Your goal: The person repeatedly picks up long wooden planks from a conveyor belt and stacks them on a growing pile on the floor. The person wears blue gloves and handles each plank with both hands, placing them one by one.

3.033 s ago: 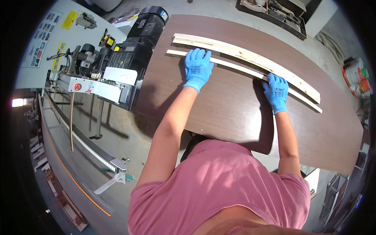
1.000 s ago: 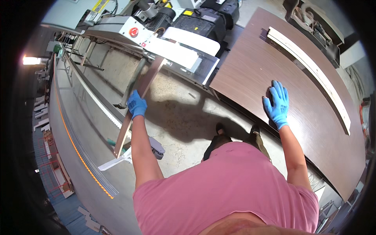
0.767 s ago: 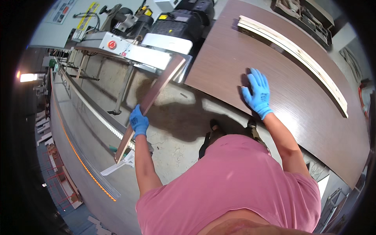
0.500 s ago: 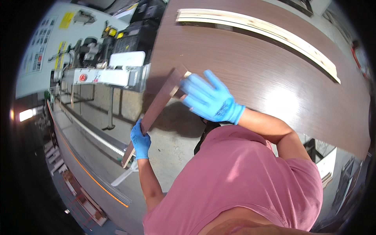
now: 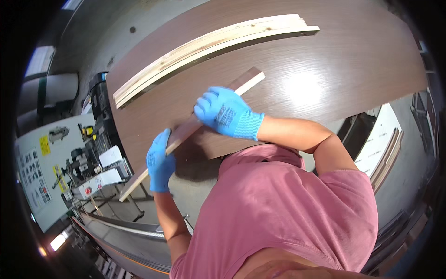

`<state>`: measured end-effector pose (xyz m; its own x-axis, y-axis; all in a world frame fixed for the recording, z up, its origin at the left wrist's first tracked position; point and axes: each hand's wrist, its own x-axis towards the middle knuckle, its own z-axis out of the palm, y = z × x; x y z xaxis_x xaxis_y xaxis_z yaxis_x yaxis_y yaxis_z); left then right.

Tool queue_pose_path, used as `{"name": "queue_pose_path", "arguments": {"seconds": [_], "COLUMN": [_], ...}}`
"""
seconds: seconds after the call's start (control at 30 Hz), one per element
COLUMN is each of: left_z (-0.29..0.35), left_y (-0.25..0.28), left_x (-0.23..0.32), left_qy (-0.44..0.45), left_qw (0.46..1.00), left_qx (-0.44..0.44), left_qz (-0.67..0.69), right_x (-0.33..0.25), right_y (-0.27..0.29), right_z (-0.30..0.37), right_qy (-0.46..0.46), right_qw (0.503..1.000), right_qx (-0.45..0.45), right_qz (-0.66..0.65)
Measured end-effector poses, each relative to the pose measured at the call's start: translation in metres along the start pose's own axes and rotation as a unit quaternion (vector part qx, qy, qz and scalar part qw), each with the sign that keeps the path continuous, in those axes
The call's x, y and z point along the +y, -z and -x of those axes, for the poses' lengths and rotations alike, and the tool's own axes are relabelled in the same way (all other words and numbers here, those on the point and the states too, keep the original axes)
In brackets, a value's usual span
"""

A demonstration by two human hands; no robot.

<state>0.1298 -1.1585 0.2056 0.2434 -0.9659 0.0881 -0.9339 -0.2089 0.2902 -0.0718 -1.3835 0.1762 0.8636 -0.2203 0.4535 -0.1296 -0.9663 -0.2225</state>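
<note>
A long narrow wooden strip (image 5: 183, 132), brown on its face and pale along its edge, slants from lower left to upper right over the near edge of the brown table (image 5: 260, 51). My left hand (image 5: 160, 160), in a blue glove, is closed round its lower part. Farther up, my right hand (image 5: 224, 111), also blue-gloved, is closed over the strip from above, its fingers curled and slightly blurred. The strip's far end lies over the tabletop; its lower end sticks out past the table's edge.
Several pale wooden strips (image 5: 213, 42) lie side by side across the far part of the table. At the left stands a machine (image 5: 88, 174) with a white panel. Boards (image 5: 384, 153) lean by the table at the right. A metal rail (image 5: 134, 229) runs low on the left.
My right hand, earlier open with fingers spread at the strip's upper end, has closed over its middle. The strip has moved over the table, and the view has turned to the right.
</note>
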Motion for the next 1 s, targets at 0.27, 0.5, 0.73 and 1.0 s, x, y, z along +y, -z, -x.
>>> {"name": "queue_pose_path", "arguments": {"seconds": [0.27,0.5,0.73,1.0], "left_z": [-0.165,-0.238,-0.217,-0.222], "left_y": [-0.09,-0.126,-0.135,-0.144], "left_x": [0.037,0.083,0.043,0.014], "left_qy": [-0.084,-0.062,-0.067,-0.059], "left_qw": [0.995,0.994,0.961,0.955], "left_qx": [0.006,0.039,0.227,0.258], "left_qz": [0.046,-0.081,-0.143,-0.133], "right_x": [0.15,0.211,0.193,0.157], "right_y": [0.026,0.029,0.023,0.027], "right_z": [0.057,0.088,0.063,0.027], "right_qy": [-0.159,-0.234,-0.209,-0.285], "right_qw": [0.982,0.958,0.961,0.929], "right_qx": [-0.091,-0.047,-0.029,-0.115], "right_qz": [0.047,0.157,0.178,0.206]}}
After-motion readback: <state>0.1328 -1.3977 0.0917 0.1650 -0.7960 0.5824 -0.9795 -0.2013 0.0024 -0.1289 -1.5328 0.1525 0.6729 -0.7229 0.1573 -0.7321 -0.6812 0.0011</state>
